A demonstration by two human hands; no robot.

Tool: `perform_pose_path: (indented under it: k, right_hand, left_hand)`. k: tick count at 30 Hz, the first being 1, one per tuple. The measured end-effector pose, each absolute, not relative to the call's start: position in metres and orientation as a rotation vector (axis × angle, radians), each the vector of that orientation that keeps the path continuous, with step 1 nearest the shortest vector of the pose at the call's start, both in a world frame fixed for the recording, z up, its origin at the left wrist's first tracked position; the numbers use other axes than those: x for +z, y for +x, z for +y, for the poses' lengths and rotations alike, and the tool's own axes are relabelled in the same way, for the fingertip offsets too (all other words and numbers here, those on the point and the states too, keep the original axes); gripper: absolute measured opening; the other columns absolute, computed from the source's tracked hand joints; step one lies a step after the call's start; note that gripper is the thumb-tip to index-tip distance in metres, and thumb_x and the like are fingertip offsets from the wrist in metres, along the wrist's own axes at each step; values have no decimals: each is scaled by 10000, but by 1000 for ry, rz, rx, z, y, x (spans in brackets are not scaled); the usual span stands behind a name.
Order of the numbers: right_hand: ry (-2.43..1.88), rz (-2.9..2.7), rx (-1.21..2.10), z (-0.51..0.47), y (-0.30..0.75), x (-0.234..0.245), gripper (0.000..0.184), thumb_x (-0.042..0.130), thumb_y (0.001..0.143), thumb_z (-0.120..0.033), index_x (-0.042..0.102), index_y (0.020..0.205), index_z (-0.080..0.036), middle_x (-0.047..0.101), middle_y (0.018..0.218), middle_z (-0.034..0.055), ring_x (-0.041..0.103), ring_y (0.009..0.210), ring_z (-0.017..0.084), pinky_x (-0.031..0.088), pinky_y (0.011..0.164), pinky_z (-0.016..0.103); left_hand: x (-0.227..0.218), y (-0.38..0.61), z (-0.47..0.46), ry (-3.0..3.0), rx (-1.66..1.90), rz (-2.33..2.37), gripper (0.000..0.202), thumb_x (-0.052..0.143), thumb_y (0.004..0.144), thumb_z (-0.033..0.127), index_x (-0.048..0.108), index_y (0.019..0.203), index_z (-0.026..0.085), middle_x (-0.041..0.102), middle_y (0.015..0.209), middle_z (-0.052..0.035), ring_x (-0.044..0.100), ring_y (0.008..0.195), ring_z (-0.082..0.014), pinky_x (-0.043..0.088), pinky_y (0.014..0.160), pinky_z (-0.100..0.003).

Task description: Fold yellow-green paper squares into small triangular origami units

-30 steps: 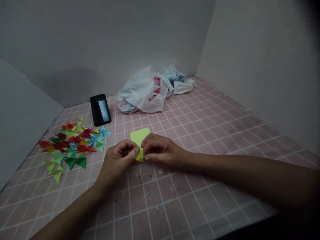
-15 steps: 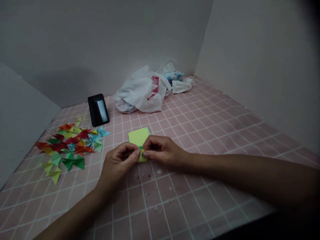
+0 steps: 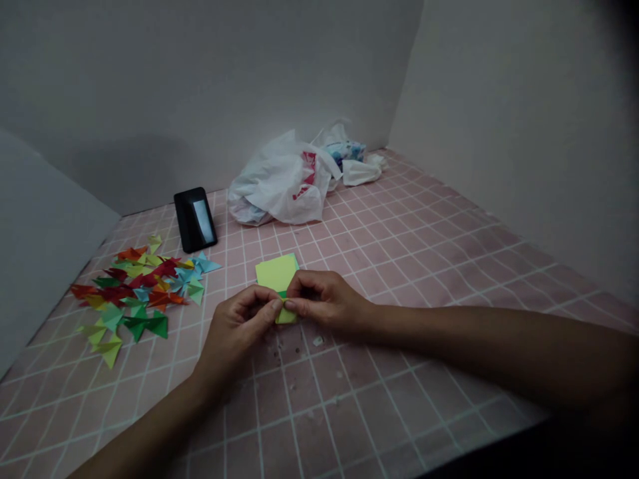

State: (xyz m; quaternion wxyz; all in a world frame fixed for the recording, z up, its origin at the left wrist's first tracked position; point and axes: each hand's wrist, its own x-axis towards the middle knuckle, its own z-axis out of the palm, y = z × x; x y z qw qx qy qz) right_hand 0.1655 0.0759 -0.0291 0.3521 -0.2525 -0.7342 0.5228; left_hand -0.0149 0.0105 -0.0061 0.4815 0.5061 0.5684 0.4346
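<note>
Pinching a folded piece of yellow-green paper [image 3: 277,274], the left hand [image 3: 239,326] and the right hand [image 3: 324,303] are almost closed, and both hold its low end tight between finger and thumb. The paper sits on pink grid tiles [image 3: 349,412] under the hands. Colored paper triangles [image 3: 134,293] lie in a pile at 9 o'clock, a black phone [image 3: 194,219] stands at 11 o'clock, and a white plastic bag [image 3: 279,186] sits at 12 o'clock.
</note>
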Motion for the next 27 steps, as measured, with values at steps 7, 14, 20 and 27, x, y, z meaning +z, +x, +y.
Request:
perform_pose_path:
  k: [7, 14, 20, 27]
  right_hand:
    - [-603, -1946, 1293, 75, 166, -28, 218, 650, 875, -226, 537, 699, -166, 520, 680, -30, 469, 641, 101, 356, 618, 248]
    - [-621, -1941, 1323, 75, 165, -28, 223, 646, 872, -245, 532, 698, -166, 521, 669, -30, 469, 634, 101, 356, 607, 243]
    - [-627, -1921, 1403, 76, 164, -28, 235, 652, 871, -281, 536, 703, -166, 518, 679, -28, 461, 645, 104, 357, 611, 247]
    - [-596, -1554, 1820, 76, 163, -28, 189, 636, 864, -338, 546, 879, -172, 558, 719, -26, 529, 630, 111, 416, 589, 247]
  left_hand:
    - [-8, -16, 12, 1176, 1025, 1340, 168, 703, 857, 345, 680, 800, 189, 548, 629, 40, 459, 521, -64, 355, 477, -173]
    - [-9, -17, 11, 1216, 1033, 1324, 168, 687, 869, 345, 690, 803, 190, 557, 634, 39, 466, 523, -64, 364, 481, -167]
    - [-10, -18, 13, 1260, 1052, 1342, 178, 729, 833, 351, 694, 784, 183, 590, 691, 22, 490, 577, -79, 385, 504, -167]
    - [-9, -15, 14, 1107, 1174, 1393, 217, 736, 811, 370, 659, 775, 171, 586, 670, 29, 478, 534, -73, 413, 474, -163]
